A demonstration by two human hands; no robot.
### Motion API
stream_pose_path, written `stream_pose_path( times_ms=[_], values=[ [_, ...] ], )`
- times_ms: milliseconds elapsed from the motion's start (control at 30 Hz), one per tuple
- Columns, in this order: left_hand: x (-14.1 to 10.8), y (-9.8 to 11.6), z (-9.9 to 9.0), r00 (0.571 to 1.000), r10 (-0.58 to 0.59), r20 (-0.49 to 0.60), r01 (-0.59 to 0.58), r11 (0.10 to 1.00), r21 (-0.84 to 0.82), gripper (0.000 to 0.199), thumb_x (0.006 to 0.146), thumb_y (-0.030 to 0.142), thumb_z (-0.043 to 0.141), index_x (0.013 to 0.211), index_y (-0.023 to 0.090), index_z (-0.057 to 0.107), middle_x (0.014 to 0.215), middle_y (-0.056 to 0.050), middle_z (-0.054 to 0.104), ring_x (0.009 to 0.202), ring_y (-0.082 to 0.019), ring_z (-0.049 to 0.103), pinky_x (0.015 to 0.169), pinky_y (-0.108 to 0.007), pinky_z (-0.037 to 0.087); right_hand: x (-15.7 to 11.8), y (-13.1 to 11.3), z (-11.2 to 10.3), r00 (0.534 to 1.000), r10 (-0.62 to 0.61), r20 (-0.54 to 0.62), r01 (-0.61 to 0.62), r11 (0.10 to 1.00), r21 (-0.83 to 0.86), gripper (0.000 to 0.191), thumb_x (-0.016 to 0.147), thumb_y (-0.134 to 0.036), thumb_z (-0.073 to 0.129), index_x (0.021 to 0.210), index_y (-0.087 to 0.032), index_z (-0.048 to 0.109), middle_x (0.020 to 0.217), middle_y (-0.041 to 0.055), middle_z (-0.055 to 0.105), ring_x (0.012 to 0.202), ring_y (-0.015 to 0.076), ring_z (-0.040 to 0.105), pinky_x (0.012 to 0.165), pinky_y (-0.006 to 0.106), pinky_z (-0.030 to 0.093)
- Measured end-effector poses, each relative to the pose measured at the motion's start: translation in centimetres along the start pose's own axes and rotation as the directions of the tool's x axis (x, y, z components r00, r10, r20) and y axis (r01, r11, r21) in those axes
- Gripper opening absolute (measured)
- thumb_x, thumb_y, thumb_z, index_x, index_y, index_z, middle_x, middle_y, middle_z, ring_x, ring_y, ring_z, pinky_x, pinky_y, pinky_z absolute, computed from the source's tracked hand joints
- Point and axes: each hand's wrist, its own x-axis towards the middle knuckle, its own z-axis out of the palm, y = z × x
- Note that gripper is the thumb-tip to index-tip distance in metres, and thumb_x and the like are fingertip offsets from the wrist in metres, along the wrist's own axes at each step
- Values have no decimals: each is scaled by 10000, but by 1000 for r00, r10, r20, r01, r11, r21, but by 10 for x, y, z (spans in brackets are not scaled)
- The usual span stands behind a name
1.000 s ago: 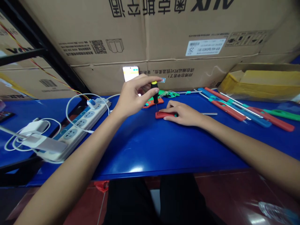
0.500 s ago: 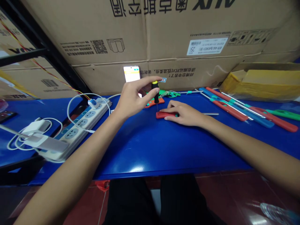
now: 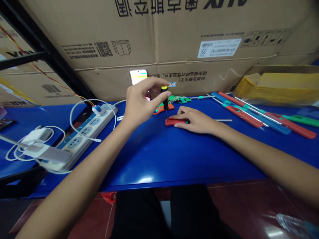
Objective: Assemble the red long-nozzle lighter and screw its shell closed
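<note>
My left hand point(image 3: 145, 99) has its fingers and thumb round a small black screwdriver point(image 3: 165, 102) with a yellow top. The screwdriver stands upright, its thin shaft reaching down to the left end of a red handle point(image 3: 173, 122). That red piece lies on the blue table point(image 3: 159, 156), pressed and gripped by my right hand point(image 3: 195, 120). A metal rod point(image 3: 224, 120) shows to the right, past my right hand. Just behind the screwdriver are an orange-and-green piece point(image 3: 159, 109) and some green parts point(image 3: 183, 99).
A lit phone point(image 3: 138, 75) leans on a large cardboard box point(image 3: 179, 36). White power strip point(image 3: 87, 131) and cables lie at the left. Several red, blue and green handles with metal rods point(image 3: 251, 109) lie at the right, before a yellow-taped box point(image 3: 281, 88).
My left hand's fingers have shifted slightly around the screwdriver top. My right hand stays on the red handle, and the whole view has moved a little.
</note>
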Motion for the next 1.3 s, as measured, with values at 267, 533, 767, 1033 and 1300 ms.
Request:
stream_pose_path(
  times_ms=[267,533,767,1033,1300],
  values=[
    [1,1,-4,998,-27,54,31,998,-60,376,971,569,793,1167,251,835,988,-46,816,849,-181,737,702,-293,597,0,-1,-1,1000,25,6,-25,999,23,466,1063,-483,654,1488,-314,739,1098,85,648,996,275,628,913,420,496],
    [5,-6,-10,996,-32,83,39,996,-83,350,976,555,792,1154,259,844,990,-50,817,858,-186,727,682,-297,582,0,-2,-1,1000,16,15,-16,1000,11,475,1072,-458,641,1503,-279,729,1092,91,635,995,274,624,905,414,497],
    [5,-2,-11,984,-15,176,44,985,-166,358,1004,472,749,1258,232,826,1217,-78,822,945,-196,754,719,-285,612,-1,-1,-1,1000,7,4,-7,1000,14,476,1072,-478,651,1502,-290,729,1086,86,643,992,267,625,917,409,495],
    [3,-3,-7,994,-61,86,71,990,-120,299,973,476,797,1177,264,851,1033,-48,820,854,-179,730,667,-279,571,0,0,0,1000,22,8,-23,1000,21,474,1067,-480,657,1499,-298,731,1112,88,655,999,269,631,915,413,499],
    [2,-3,-2,992,-117,41,123,975,-187,378,920,548,860,1147,246,857,1019,-53,846,880,-199,776,742,-305,639,0,-3,-1,1000,24,3,-24,999,32,478,1059,-454,666,1497,-275,736,1096,97,651,991,274,634,913,417,497]
  ],
)
